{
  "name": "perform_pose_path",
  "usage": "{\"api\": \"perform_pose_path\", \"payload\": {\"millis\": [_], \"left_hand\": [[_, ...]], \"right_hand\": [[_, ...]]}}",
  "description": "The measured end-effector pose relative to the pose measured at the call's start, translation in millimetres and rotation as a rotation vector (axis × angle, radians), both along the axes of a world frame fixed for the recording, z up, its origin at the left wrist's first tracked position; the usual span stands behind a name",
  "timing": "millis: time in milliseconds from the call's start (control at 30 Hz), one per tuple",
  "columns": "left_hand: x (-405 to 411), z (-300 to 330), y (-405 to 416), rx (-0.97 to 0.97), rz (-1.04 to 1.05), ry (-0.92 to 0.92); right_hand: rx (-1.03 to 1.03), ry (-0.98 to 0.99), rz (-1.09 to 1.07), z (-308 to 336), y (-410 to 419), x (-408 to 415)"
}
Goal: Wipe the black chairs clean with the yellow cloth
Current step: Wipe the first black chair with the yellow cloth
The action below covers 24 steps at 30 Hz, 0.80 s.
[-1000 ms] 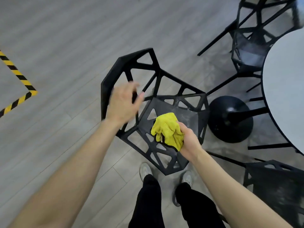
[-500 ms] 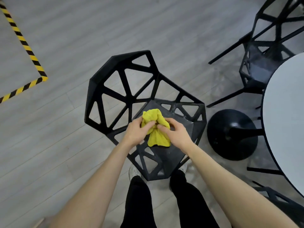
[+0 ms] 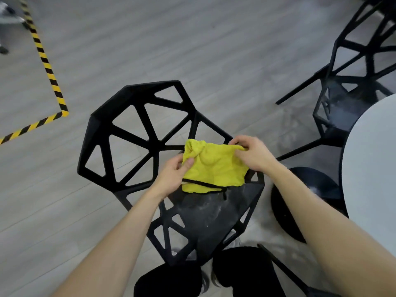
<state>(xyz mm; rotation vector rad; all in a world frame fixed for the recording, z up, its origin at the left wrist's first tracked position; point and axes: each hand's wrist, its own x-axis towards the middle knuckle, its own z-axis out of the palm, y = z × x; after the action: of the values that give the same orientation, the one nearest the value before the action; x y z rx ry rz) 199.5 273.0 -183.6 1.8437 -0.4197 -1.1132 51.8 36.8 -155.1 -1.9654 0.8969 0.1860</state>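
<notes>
both hands pinch the yellow cloth (image 3: 214, 166) spread above the black chair (image 3: 150, 146) seat: left hand (image 3: 173, 174) on its left edge, right hand (image 3: 252, 153) on its upper right corner.

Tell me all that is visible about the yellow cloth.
The yellow cloth looks like soft towelling, with a thin black cord or trim along its lower edge. It is partly spread out and creased, bunched at its top left corner. The left hand and the right hand pinch its two sides, above the dusty seat of the black chair.
</notes>
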Motion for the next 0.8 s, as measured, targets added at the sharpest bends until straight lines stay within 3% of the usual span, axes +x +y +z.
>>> {"api": "perform_pose_path", "payload": {"millis": [67,133,233,300,400,567,800], "left_hand": [[11,-21,-24,-0.043,0.028,-0.015],[31,-52,-49,-0.036,0.052,-0.183],[70,-110,-63,0.21,0.048,-0.683],[93,-150,-64,0.378,-0.007,-0.852],[108,-199,-77,0.451,0.016,-0.998],[137,-216,-103,0.35,0.147,-1.21],[178,-208,-128,0.282,0.158,-1.373]], "right_hand": [[-0.18,-0.094,-0.033,-6,-33,28],[-0.329,-0.169,-0.097,-33,-65,68],[-0.262,0.091,0.084,-113,-66,118],[-0.264,0.196,0.133,-162,-54,128],[-0.451,0.007,0.095,-195,-57,131],[-0.572,-0.155,0.091,-204,-70,149],[-0.476,-0.278,0.081,-203,-64,143]]}}
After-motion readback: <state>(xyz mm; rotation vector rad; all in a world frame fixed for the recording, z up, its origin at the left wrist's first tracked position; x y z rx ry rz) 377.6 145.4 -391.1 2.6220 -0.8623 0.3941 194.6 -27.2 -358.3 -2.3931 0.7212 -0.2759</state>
